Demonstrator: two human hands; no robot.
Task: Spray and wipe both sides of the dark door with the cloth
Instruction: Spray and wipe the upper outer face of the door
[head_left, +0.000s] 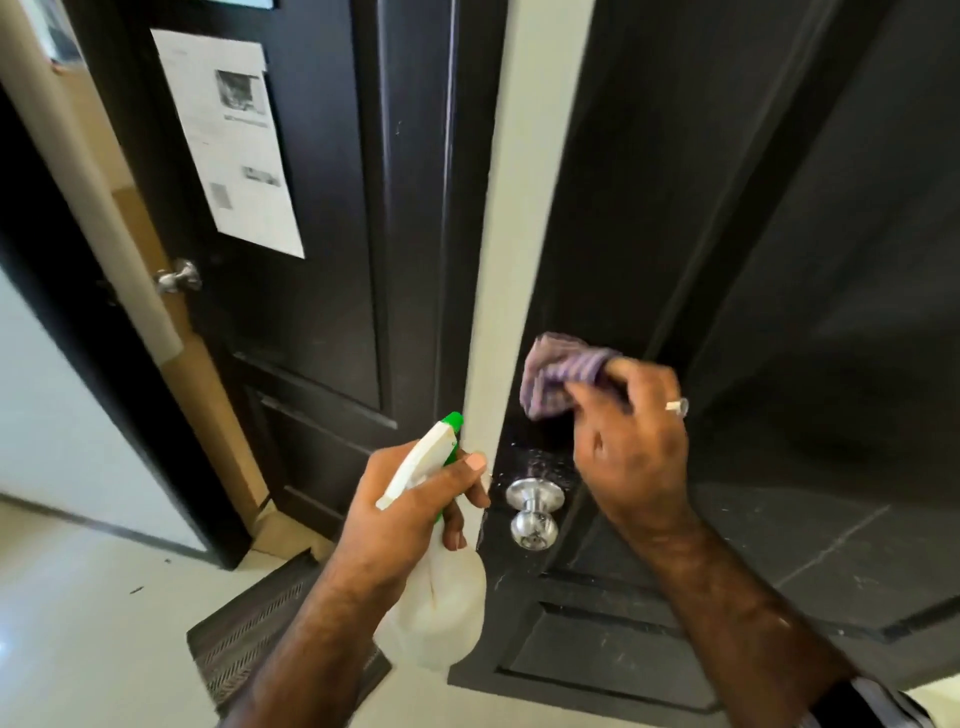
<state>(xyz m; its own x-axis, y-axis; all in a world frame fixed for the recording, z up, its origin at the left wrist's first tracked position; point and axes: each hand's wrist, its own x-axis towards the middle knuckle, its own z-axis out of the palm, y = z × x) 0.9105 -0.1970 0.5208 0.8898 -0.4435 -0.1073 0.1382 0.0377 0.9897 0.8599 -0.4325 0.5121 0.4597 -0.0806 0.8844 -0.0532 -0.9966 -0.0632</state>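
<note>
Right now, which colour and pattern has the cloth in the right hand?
Purple with fine stripes; the cloth shows in the head view, pinched by the right hand.

The pale floor (93, 639) carries a dark ribbed mat (249, 639) — lying at the foot of the door (727, 312), just left of it.

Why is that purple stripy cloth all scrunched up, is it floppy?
Probably yes. The purple striped cloth bunches into soft folds where the right hand grips it, so it likely bends easily. It looks thin, so it is probably light and unlikely to slip from the fingers.
</note>
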